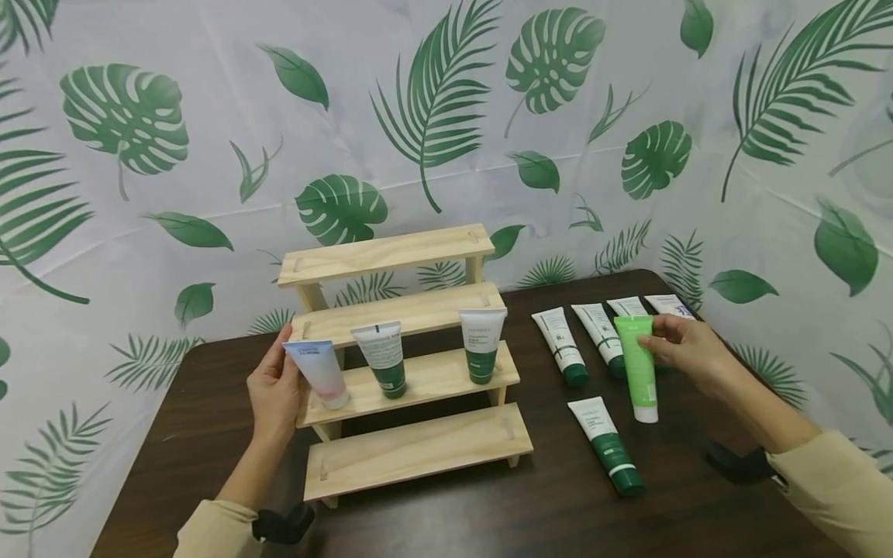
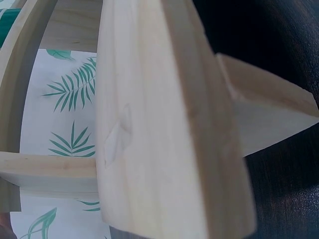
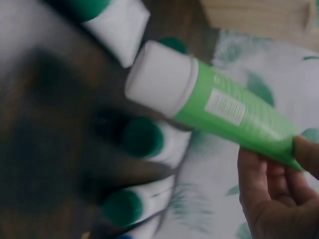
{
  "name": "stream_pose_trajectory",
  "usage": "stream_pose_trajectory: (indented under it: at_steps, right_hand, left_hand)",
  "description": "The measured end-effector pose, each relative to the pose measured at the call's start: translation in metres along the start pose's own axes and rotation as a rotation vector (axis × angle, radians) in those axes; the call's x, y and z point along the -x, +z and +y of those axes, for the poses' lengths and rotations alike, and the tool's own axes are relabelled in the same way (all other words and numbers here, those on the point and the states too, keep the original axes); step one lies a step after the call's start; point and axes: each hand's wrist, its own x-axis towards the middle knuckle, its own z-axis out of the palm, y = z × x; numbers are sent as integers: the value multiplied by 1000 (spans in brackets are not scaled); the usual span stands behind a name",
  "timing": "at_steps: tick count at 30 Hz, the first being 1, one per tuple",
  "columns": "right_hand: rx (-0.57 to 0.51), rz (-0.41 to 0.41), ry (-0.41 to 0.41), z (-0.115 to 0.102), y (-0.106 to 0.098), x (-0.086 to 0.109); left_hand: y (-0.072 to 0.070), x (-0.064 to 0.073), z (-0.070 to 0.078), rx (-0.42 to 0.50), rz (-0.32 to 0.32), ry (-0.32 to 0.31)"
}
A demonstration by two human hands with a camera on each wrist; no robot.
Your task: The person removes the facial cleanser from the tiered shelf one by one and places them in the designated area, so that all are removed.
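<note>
In the head view my left hand (image 1: 274, 387) is at the left edge of a blue-and-pink squeeze tube (image 1: 321, 376), partly hidden behind it; I cannot tell whether it grips the tube. That tube stands cap down on a step of the wooden tiered rack (image 1: 418, 457), beside two white-and-green tubes (image 1: 382, 360) (image 1: 481, 349). Only a bit of the left hand shows in the corner of the left wrist view. To the right, my right hand (image 1: 687, 353) pinches a bright green tube (image 1: 638, 372) by its flat end, white cap (image 3: 162, 77) down, above the table.
Several tubes (image 1: 560, 341) lie at the back right of the dark table (image 1: 474, 511). One white-and-green tube (image 1: 605, 446) lies nearer the front. A leaf-print cloth (image 1: 446, 101) hangs behind. The rack's top step (image 1: 387, 252) rises toward it.
</note>
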Motion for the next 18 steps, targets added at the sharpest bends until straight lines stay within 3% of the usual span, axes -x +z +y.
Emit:
stream_pose_trajectory:
  at_steps: [5,10,18]
  right_hand:
    - [-12,-145,100,28,-2,2]
    - [-45,-233,173,47,0,5]
    - [-107,-345,208,67,4,7]
  left_hand:
    - [0,0,0,-9,9,5]
    - [0,0,-1,-25,7,7]
    - [0,0,-2,-37,-1,3]
